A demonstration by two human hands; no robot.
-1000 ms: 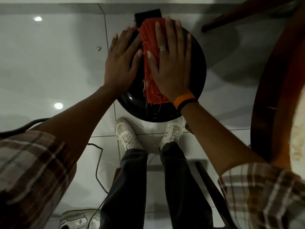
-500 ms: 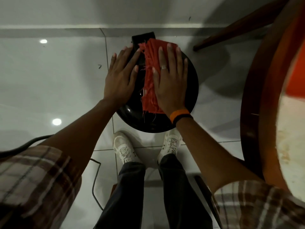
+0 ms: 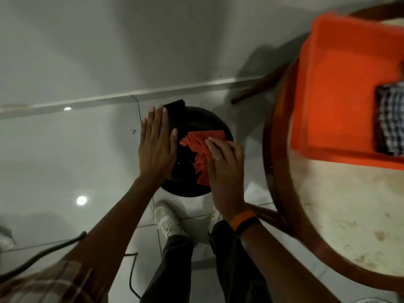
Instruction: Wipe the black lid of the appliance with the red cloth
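Observation:
The round black lid of the appliance sits on the white floor in front of my feet. My left hand lies flat on its left side, fingers together and pointing away from me. The red cloth is spread on the right half of the lid, frayed at its left edge. My right hand presses on the cloth's near right part, fingers bent over it. The lid's near right edge is hidden under this hand.
A round wooden table stands close on the right, with an orange tray holding a checked cloth. A black cable runs over the floor tiles at the lower left. My white shoes are just below the lid.
My right hand has slid the cloth from the lid's far middle toward the near right. The cloth now lies more crumpled. The view has tilted up, showing the table and tray.

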